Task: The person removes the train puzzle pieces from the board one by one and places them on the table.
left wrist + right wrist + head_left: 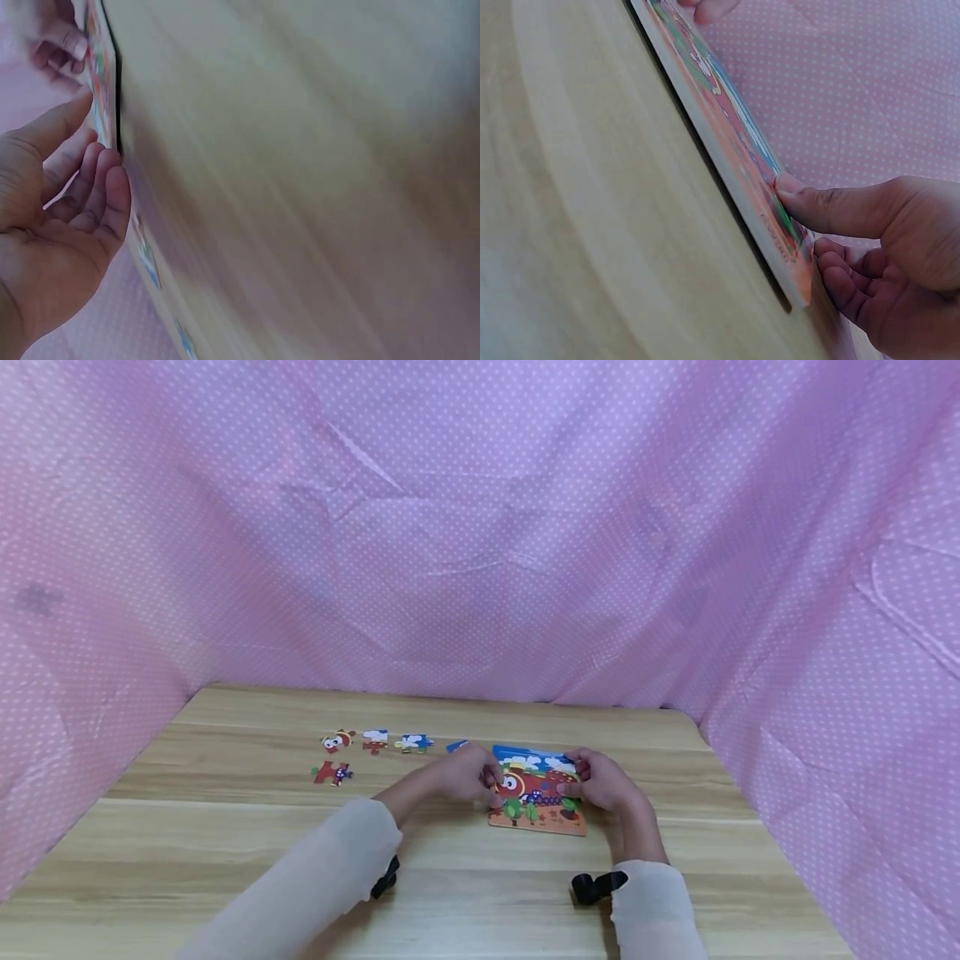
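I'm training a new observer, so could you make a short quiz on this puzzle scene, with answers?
1. Which hand is at the side of the picture puzzle nearer the loose pieces?
2. In the head view, what is the main colour along the puzzle's edge nearest the wearer?
A) Blue
B) Orange
C) White
3. True or false: the pink cloth behind the table has white dots.

Key:
1. The left hand.
2. B.
3. True.
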The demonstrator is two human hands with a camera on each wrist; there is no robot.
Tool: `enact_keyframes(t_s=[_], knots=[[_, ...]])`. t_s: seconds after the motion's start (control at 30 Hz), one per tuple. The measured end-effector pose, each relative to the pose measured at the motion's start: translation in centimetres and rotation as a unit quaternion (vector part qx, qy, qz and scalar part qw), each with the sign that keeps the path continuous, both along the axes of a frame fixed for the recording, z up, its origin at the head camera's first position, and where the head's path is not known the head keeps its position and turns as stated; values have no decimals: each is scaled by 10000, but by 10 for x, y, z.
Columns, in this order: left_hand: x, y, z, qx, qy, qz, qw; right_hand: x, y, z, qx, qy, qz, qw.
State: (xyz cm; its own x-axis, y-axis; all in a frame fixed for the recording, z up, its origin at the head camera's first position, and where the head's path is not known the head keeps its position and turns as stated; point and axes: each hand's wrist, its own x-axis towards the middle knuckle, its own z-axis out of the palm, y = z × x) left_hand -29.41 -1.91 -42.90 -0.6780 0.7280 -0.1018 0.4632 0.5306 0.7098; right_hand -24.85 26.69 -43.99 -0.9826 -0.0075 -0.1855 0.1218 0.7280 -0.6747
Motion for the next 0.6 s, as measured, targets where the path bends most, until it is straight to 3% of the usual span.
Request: enact_keyframes(t_s=[0.27, 0.6], knots=[[9, 9, -2, -336, 300, -87, 9989, 0, 0, 1, 22, -5, 7, 10000], [13, 12, 4, -427, -2, 43, 9991, 1, -2, 0, 35, 116, 49, 9999]])
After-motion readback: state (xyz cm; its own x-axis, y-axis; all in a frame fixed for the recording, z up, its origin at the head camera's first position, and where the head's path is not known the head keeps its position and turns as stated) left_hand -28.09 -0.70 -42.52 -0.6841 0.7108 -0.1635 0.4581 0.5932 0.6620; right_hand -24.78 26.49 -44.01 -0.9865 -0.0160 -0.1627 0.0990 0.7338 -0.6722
